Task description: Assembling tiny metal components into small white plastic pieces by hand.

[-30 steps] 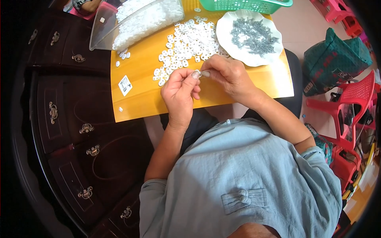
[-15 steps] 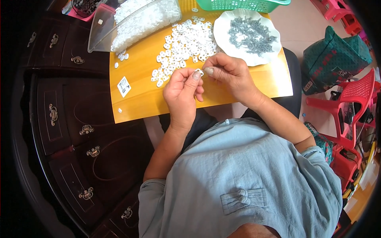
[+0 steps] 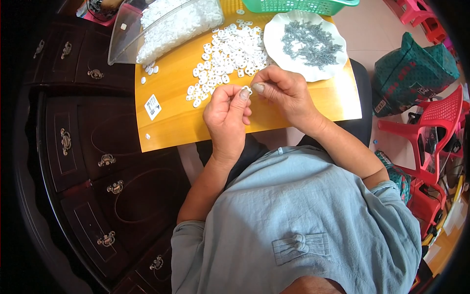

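Observation:
Between thumb and index finger, my left hand [image 3: 227,110] pinches a small white plastic piece with holes [image 3: 247,89]. Close on its right, my right hand [image 3: 283,93] is closed in a pinch at the edge of that piece; whatever its fingertips hold is too small to make out. Just beyond my hands lies a heap of similar white plastic pieces [image 3: 237,46]. A white plate with a wavy rim [image 3: 274,41] stands to the right of the heap, carrying many small grey screw-like pieces [image 3: 311,44].
A clear bin [image 3: 128,41] full of white pieces tilts at the table's far left, and a green basket [image 3: 298,6] sits at the back. Dark drawers [image 3: 122,132] stand on the left. At right are a teal bag [image 3: 411,73] and a pink plastic chair [image 3: 440,122].
My left hand has shifted slightly to the right, closer to my right hand, with the white piece still in its pinch. My right hand has barely moved.

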A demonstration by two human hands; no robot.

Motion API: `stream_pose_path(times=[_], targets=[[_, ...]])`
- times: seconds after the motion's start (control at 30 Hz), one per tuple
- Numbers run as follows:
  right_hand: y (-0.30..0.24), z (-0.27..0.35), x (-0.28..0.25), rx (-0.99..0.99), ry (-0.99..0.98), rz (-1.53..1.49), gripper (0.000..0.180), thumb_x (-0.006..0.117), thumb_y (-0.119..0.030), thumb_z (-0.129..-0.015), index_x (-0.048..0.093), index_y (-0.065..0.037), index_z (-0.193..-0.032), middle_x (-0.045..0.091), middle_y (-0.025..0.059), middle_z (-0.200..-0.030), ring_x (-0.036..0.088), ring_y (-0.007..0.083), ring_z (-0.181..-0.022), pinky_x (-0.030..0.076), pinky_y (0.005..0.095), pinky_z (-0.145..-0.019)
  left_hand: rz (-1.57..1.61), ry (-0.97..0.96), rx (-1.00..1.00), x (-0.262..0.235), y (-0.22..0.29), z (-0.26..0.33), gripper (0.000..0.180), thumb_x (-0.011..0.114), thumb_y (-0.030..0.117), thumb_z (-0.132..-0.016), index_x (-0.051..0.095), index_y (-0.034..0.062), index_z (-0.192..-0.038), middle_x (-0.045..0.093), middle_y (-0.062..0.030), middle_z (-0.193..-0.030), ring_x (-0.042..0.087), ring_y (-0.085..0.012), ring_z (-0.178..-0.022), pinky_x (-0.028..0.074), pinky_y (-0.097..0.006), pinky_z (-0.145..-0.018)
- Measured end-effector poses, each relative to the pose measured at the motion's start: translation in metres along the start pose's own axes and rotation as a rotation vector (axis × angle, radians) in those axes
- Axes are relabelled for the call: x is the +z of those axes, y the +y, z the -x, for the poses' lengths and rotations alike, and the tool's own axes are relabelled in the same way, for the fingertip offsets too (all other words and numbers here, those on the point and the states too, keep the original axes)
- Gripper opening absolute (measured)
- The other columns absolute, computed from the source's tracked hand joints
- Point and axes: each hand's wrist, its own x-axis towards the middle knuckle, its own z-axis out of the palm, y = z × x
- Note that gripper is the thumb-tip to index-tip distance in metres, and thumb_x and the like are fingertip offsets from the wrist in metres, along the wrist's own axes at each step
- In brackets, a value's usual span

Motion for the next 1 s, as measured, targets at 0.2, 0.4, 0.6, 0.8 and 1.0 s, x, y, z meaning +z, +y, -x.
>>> stream_pose_path(times=[0.2, 0.4, 0.6, 0.8, 1.0], targets=[[0.002, 0.000, 0.000, 0.015, -0.016, -0.002, 0.008, 0.062, -0.007, -0.095, 0.062, 0.001, -0.094, 0.061, 0.0014, -0.080, 0.056, 0.0083, -0.072, 0.048, 0.0234, -0.066, -0.047, 0.008, 0.015, 0.001, -0.001, 0.000, 0.005, 0.062, 0.007, -0.095, 0.060, 0.0032, -0.093, 0.057, 0.0011, -0.075, 0.051, -0.0040, -0.061, 0.042, -0.018, -0.051], [-0.005, 0.001, 0.001, -0.137, -0.005, 0.199, 0.007, 0.063, -0.006, -0.092, 0.061, 0.000, -0.094, 0.061, 0.0035, -0.078, 0.056, 0.0093, -0.070, 0.046, 0.0238, -0.063, -0.063, 0.022, 0.042, 0.002, -0.004, 0.001, 0.004, 0.061, 0.005, -0.095, 0.059, 0.0034, -0.092, 0.056, 0.0014, -0.073, 0.050, -0.0040, -0.060, 0.041, -0.018, -0.050], [0.004, 0.001, 0.016, -0.108, 0.048, 0.099, 0.006, 0.064, -0.006, -0.092, 0.061, 0.000, -0.091, 0.061, 0.0041, -0.073, 0.057, 0.0117, -0.066, 0.046, 0.0256, -0.061, -0.090, 0.045, 0.118, 0.000, -0.013, -0.002, 0.005, 0.058, 0.002, -0.094, 0.057, 0.0038, -0.090, 0.054, 0.0013, -0.073, 0.049, -0.0040, -0.058, 0.041, -0.019, -0.050], [0.005, -0.006, 0.016, -0.139, 0.002, 0.132, 0.006, 0.063, -0.004, -0.092, 0.063, 0.000, -0.095, 0.065, 0.0075, -0.081, 0.060, 0.0139, -0.072, 0.048, 0.0268, -0.066, -0.016, 0.037, 0.027, -0.019, -0.012, -0.005, 0.005, 0.058, 0.004, -0.096, 0.057, 0.0038, -0.091, 0.055, 0.0002, -0.072, 0.049, -0.0047, -0.057, 0.040, -0.019, -0.048], [-0.005, -0.015, -0.003, -0.065, 0.065, 0.397, 0.013, 0.064, 0.000, -0.089, 0.067, 0.000, -0.102, 0.067, 0.0079, -0.088, 0.064, 0.0148, -0.079, 0.050, 0.0271, -0.073, 0.104, 0.291, 0.083, -0.060, -0.023, -0.007, 0.007, 0.058, 0.008, -0.097, 0.057, 0.0014, -0.095, 0.057, -0.0025, -0.073, 0.050, -0.0070, -0.058, 0.041, -0.020, -0.050]])
